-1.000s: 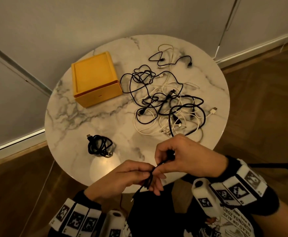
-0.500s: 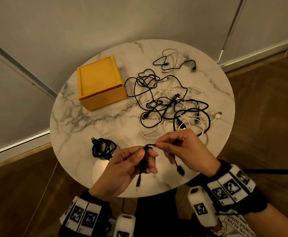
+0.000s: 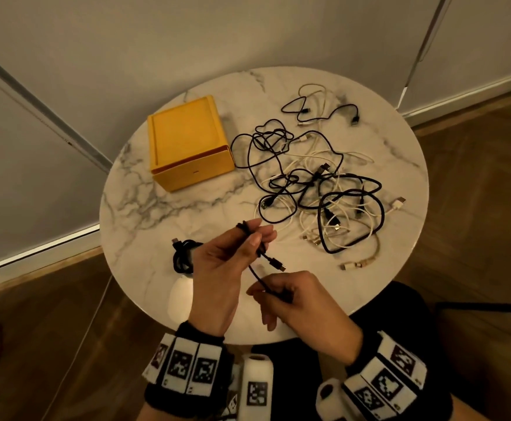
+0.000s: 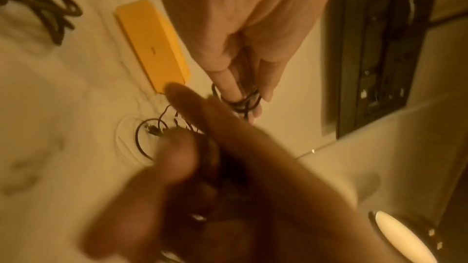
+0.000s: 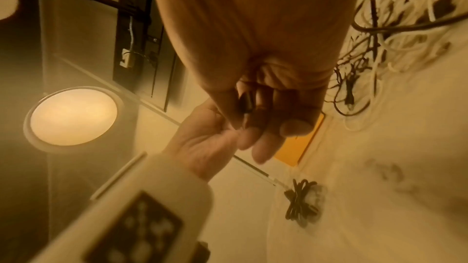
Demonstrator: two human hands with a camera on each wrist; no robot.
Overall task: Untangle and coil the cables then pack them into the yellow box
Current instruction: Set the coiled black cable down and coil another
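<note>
A thin black cable [image 3: 255, 276] runs between both hands above the near edge of the round marble table [image 3: 187, 208]. My left hand [image 3: 255, 235] has several turns of the cable wound round its outstretched fingers [image 4: 243, 101], and the thumb presses them. A plug [image 3: 278, 264] dangles from it. My right hand [image 3: 270, 294], nearer to me, pinches the other end [image 5: 247, 101]. The yellow box [image 3: 187, 141] stands closed at the back left. A tangle of black and white cables [image 3: 324, 192] covers the table's right half.
A coiled black cable [image 3: 181, 258] lies left of my left hand, partly hidden by it. A short black cable [image 3: 324, 113] and a white one lie apart at the back. A lamp's glare [image 3: 184, 296] marks the front edge. Wooden floor surrounds the table.
The hands, pinching together before, have parted. My left hand lifted forward with the cable looped on its fingers, while my right hand drew its end back toward me.
</note>
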